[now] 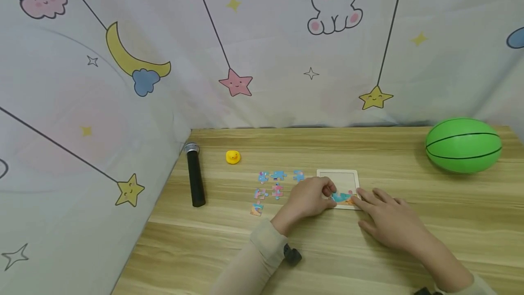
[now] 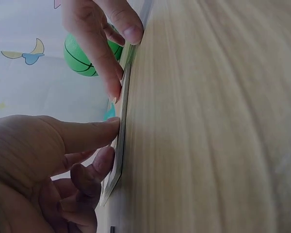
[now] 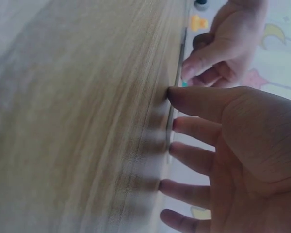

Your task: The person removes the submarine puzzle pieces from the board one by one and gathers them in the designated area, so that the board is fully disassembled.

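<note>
A pale square puzzle tray (image 1: 337, 181) lies on the table, with teal and orange puzzle pieces (image 1: 343, 198) along its near side. My left hand (image 1: 309, 197) is at the tray's near left corner, where thumb and curled fingers pinch the left end of a teal puzzle piece. In the left wrist view the left thumb (image 2: 89, 135) lies right at the tray's edge. My right hand (image 1: 389, 217) has its fingers spread, fingertips at the tray's right edge and over the orange piece. In the right wrist view its fingers (image 3: 196, 158) are nearly straight.
Left of the tray lie several loose puzzle pieces (image 1: 277, 190). A yellow rubber duck (image 1: 233, 157) and a black microphone (image 1: 196, 179) are farther left. A green ball (image 1: 463, 145) sits at the back right, before a patterned cloth backdrop (image 1: 278, 49).
</note>
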Tool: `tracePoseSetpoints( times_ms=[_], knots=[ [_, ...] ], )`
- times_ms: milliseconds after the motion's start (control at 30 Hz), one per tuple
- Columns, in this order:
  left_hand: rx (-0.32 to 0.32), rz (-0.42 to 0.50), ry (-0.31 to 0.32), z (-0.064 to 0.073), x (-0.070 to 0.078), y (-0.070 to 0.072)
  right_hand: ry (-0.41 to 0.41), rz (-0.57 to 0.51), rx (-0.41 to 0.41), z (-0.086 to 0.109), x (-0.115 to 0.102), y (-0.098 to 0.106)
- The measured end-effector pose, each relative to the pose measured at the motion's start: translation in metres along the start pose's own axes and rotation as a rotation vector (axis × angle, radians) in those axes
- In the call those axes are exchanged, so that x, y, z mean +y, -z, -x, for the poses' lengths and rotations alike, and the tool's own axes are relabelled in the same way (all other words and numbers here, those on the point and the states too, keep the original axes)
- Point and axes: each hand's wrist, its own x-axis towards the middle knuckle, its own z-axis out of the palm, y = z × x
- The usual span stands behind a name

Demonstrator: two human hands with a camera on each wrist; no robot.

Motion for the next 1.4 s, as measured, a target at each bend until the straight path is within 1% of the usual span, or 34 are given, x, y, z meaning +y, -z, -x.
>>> tracePoseSetpoints(
  times_ms=[167,433,633,700,900,1000,1167,1267,1400],
  knots=[
    [0.006,0.021,-0.009,0.001,0.0,0.003,0.004,0.0,0.006,-0.001,0.0,0.0],
    [0.014,0.106,-0.042,0.001,-0.009,0.004,0.012,0.008,0.014,-0.002,0.0,-0.002],
    [0.036,0.179,-0.066,0.006,-0.014,0.006,0.012,0.007,0.015,-0.002,0.0,-0.003],
    [0.044,0.201,-0.064,0.008,-0.014,0.007,0.012,0.009,0.018,-0.002,0.0,-0.003],
    [0.055,0.251,-0.045,0.019,-0.018,0.015,-0.003,-0.001,0.011,-0.001,0.0,-0.004],
    [0.061,0.246,-0.044,0.026,-0.023,0.019,-0.013,-0.009,0.002,0.0,0.0,-0.004],
    [0.071,0.245,-0.031,0.038,-0.035,0.027,-0.016,-0.016,0.002,0.001,0.0,-0.004],
    [0.079,0.254,-0.013,0.046,-0.044,0.035,-0.013,-0.014,0.006,0.002,0.001,-0.004],
    [0.088,0.236,0.011,0.055,-0.057,0.044,-0.01,-0.012,0.011,0.002,0.0,-0.003]
  ],
)
